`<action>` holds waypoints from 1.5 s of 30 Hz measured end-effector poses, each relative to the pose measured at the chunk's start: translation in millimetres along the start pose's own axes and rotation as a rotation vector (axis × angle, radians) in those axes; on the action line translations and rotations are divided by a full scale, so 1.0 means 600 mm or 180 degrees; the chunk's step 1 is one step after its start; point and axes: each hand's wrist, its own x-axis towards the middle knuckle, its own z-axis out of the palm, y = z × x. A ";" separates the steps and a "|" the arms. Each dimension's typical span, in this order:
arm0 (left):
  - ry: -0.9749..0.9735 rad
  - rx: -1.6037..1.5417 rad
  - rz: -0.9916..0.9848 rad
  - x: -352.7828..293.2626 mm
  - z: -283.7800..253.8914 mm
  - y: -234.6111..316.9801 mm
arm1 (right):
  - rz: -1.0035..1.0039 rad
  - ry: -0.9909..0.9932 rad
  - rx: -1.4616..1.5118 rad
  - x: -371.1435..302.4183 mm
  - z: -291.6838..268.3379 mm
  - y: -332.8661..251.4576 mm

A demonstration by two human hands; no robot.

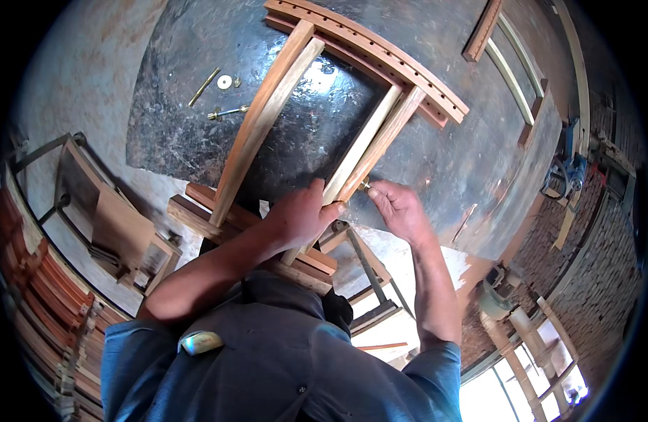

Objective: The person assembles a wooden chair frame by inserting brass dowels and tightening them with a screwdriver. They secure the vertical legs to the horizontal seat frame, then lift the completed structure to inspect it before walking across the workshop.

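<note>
A wooden frame lies across the dark, scuffed tabletop (296, 148). Its curved far rail (370, 50) has a row of small holes, and paired slats run from it toward me. My left hand (299, 214) is closed around the near end of the right-hand slats (380, 144), thumb on their right side. Just right of these slats, my right hand (401, 209) pinches a small brass-coloured fitting (366, 184) against or close to the wood; its exact contact is hidden. At the left lie a brass rod (203, 87), a pale round washer (225, 82) and a bolt (228, 112).
A small brass nut (237, 82) sits beside the washer. Pale wooden strips (510, 81) lie at the far right, near a blue tool (575, 169). Stacked reddish wood pieces (53, 302) stand at lower left. A brick wall (584, 274) borders the right side.
</note>
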 end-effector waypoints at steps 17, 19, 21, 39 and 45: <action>0.0273 -0.1114 0.0320 -0.065 -0.043 0.085 | -0.0543 0.1474 0.2397 -0.026 -0.021 -0.111; 0.0359 -0.1449 0.0655 -0.056 -0.035 0.067 | -0.0566 0.1574 0.2449 -0.015 -0.014 -0.136; 0.0474 -0.1693 0.0812 -0.055 -0.034 0.071 | -0.0420 0.1661 0.2454 -0.010 -0.008 -0.142; 0.0441 -0.1264 0.0529 -0.092 -0.062 0.086 | -0.0588 0.2089 0.1335 -0.007 0.017 -0.162; 0.0516 -0.1979 0.0850 -0.100 -0.076 0.057 | -0.1203 0.1930 0.0269 0.003 -0.022 -0.245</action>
